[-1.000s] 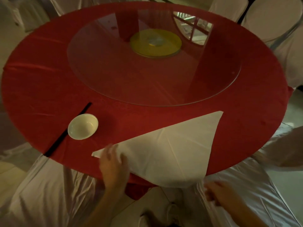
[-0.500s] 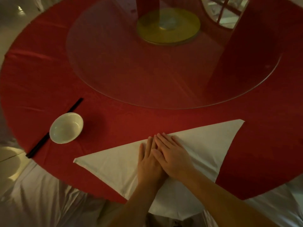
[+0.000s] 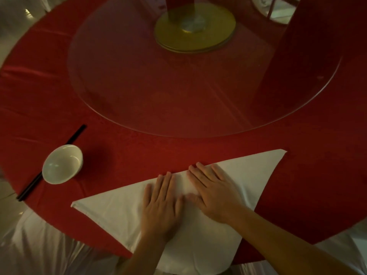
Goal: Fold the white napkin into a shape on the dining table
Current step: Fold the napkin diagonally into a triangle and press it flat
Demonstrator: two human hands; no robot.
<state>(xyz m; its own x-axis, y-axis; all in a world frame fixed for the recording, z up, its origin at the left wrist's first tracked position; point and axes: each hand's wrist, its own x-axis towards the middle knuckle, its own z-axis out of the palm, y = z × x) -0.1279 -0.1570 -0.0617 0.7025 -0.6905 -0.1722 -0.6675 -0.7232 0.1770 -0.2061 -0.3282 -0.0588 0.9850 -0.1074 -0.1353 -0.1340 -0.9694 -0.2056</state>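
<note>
The white napkin (image 3: 111,209) lies folded into a triangle on the red tablecloth (image 3: 139,151) at the near edge of the round table. Its long folded edge runs from lower left to upper right, and its near point hangs over the table's edge. My left hand (image 3: 161,205) presses flat on the napkin's middle, fingers straight and pointing away from me. Beside it, my right hand (image 3: 214,189) also lies flat on the cloth, fingertips at the folded edge. The two hands nearly touch at the thumbs.
A small white bowl (image 3: 62,163) sits left of the napkin, with black chopsticks (image 3: 51,162) lying partly under its side. A glass turntable (image 3: 198,80) with a yellow hub (image 3: 195,28) fills the table's middle. White-covered chairs (image 3: 39,245) stand close around the table's near rim.
My hands came from the napkin's near corners to its middle, first overlapping there. They now lie side by side, slightly spread apart, flat on the cloth.
</note>
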